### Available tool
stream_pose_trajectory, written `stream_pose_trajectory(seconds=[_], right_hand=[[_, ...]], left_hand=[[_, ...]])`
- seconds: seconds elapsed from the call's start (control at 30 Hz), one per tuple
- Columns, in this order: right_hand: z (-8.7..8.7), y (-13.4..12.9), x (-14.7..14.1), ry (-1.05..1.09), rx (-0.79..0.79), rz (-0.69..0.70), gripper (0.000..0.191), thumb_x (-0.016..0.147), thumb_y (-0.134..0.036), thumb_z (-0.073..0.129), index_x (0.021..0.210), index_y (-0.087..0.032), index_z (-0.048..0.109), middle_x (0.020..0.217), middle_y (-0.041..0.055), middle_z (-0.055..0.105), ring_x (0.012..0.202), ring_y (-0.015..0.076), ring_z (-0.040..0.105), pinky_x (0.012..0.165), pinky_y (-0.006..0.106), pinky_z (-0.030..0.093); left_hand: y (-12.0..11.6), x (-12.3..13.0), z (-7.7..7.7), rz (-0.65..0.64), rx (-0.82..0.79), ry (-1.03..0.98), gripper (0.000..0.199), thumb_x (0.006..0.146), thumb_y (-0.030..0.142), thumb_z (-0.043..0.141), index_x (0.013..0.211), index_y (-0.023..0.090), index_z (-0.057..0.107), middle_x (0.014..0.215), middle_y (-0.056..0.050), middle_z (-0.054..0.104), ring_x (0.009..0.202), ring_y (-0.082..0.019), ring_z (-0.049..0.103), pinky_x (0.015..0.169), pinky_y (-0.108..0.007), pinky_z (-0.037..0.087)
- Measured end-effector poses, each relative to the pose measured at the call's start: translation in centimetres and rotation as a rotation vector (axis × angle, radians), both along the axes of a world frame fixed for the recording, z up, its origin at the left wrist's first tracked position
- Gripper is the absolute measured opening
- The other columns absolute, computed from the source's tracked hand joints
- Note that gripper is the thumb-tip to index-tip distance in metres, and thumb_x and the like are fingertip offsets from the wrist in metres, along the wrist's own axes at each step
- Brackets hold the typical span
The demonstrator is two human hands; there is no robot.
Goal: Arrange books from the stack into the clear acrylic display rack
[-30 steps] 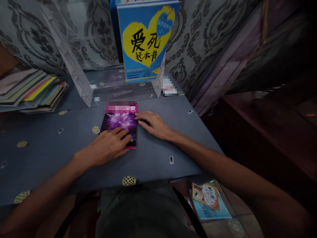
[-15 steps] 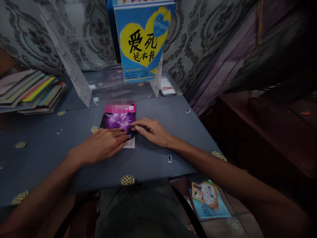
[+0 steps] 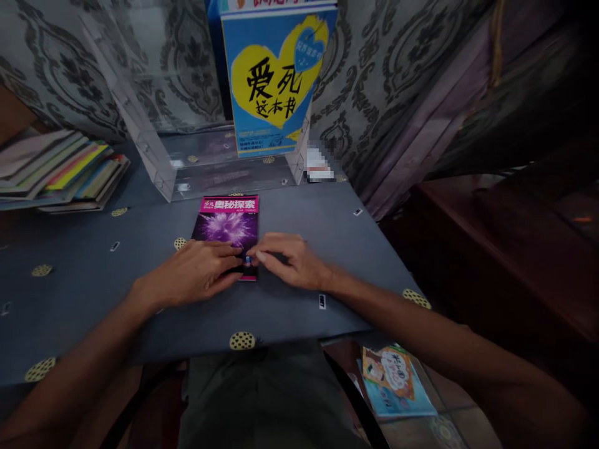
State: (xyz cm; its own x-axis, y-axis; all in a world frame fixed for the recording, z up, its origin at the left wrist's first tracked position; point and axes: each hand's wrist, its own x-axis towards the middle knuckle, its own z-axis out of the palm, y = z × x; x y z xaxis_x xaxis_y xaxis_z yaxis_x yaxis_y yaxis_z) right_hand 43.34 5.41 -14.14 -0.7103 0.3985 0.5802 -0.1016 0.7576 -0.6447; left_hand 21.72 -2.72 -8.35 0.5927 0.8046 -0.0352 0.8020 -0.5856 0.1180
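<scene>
A thin book (image 3: 228, 229) with a purple burst on its dark cover and a pink title band lies closed on the table. My left hand (image 3: 199, 271) rests open across its lower left part, with the fingers stretched toward the right edge. My right hand (image 3: 292, 262) is at the lower right edge of the book. Its thumb and forefinger come together there in a pinch, and the other fingers are curled. Part of the cover's lower half is hidden under my left fingers.
A clear acrylic stand (image 3: 161, 171) holds a blue book with a yellow heart (image 3: 269, 81) at the back. Stacked books (image 3: 60, 174) lie at the left. Below the table's right front edge is a light blue book (image 3: 397, 380). A dark red surface (image 3: 505, 243) stands right.
The cover, which was curled with a pale page showing beneath, now lies flat over it. My right hand has moved slightly down along the edge. The left hand stays nearly in place.
</scene>
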Motion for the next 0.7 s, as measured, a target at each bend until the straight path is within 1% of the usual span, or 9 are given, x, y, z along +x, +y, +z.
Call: stream_pose_trajectory(seconds=[0.1,0.17,0.27,0.4,0.47,0.53,0.6,0.63,0.7], right_hand=[[-0.3,-1.0,-0.3,-0.010,0.183,0.129,0.028,0.101,-0.021,0.048,0.083,-0.014,0.069,0.075,0.0063,0.072,0.076,0.0159,0.064,0.073,0.029,0.055],[-0.6,-1.4,-0.5,-0.040,0.257,0.163,0.032,0.101,-0.021,0.049,0.073,-0.015,0.065,0.065,0.0046,0.067,0.071,0.0163,0.061,0.071,0.029,0.055],[-0.6,-1.6,-0.4,-0.080,0.249,0.167,0.034,0.101,-0.022,0.047,0.072,-0.016,0.064,0.063,0.0039,0.067,0.068,0.0162,0.060,0.070,0.030,0.056],[-0.1,-1.5,-0.1,-0.079,0.153,0.121,0.032,0.101,-0.023,0.046,0.079,-0.016,0.068,0.068,0.0047,0.070,0.069,0.0158,0.064,0.070,0.031,0.057],[0.1,-1.5,-0.3,-0.093,0.130,0.044,0.027,0.101,-0.024,0.047,0.094,-0.015,0.072,0.085,0.0078,0.076,0.087,0.0183,0.069,0.082,0.036,0.059],[0.3,-1.5,-0.7,-0.182,0.143,-0.043,0.028,0.100,-0.027,0.050,0.118,-0.016,0.069,0.121,0.0130,0.073,0.120,0.0229,0.064,0.104,0.045,0.052],[0.4,-1.5,-1.4,-0.368,0.159,-0.115,0.048,0.098,-0.034,0.056,0.141,-0.012,0.055,0.152,0.0189,0.051,0.146,0.0281,0.042,0.119,0.052,0.037],[0.4,-1.5,-1.7,-0.477,0.153,-0.138,0.058,0.097,-0.036,0.059,0.147,-0.009,0.048,0.159,0.0213,0.040,0.151,0.0306,0.033,0.122,0.054,0.031],[0.4,-1.6,-2.4,-0.665,0.136,-0.136,0.071,0.096,-0.041,0.060,0.153,-0.006,0.038,0.163,0.0230,0.029,0.154,0.0338,0.022,0.125,0.057,0.024]], left_hand=[[0.0,-0.1,0.1,0.007,-0.013,-0.011,0.031,0.100,0.033,0.048,0.111,0.021,0.074,0.124,-0.009,0.073,0.107,-0.024,0.072,0.085,-0.036,0.057],[0.0,-0.2,0.0,0.013,-0.012,-0.030,0.028,0.099,0.032,0.051,0.111,0.021,0.074,0.125,-0.009,0.073,0.108,-0.025,0.071,0.085,-0.036,0.057],[0.3,-0.5,-0.4,0.045,-0.005,-0.103,0.028,0.100,0.031,0.050,0.104,0.021,0.075,0.115,-0.008,0.076,0.101,-0.021,0.072,0.082,-0.031,0.055],[1.1,-1.2,-0.7,0.106,-0.044,-0.228,0.035,0.102,0.031,0.045,0.089,0.019,0.074,0.087,-0.005,0.074,0.079,-0.017,0.069,0.073,-0.027,0.049],[1.5,-1.6,-1.0,0.113,-0.081,-0.308,0.037,0.102,0.031,0.043,0.083,0.019,0.072,0.080,-0.004,0.072,0.074,-0.016,0.066,0.071,-0.026,0.048],[1.8,-1.9,-1.7,0.139,-0.077,-0.388,0.037,0.102,0.033,0.043,0.083,0.019,0.071,0.079,-0.003,0.072,0.073,-0.016,0.065,0.073,-0.027,0.048],[2.3,-2.3,-2.6,0.232,0.003,-0.435,0.035,0.101,0.034,0.044,0.086,0.020,0.072,0.083,-0.003,0.074,0.077,-0.017,0.066,0.076,-0.028,0.049],[2.5,-2.5,-3.2,0.305,0.073,-0.453,0.031,0.100,0.033,0.046,0.090,0.021,0.072,0.089,-0.005,0.075,0.084,-0.019,0.067,0.080,-0.030,0.050],[3.0,-3.0,-4.4,0.425,0.192,-0.462,0.028,0.098,0.033,0.047,0.097,0.022,0.073,0.097,-0.007,0.075,0.093,-0.022,0.068,0.089,-0.036,0.051]])
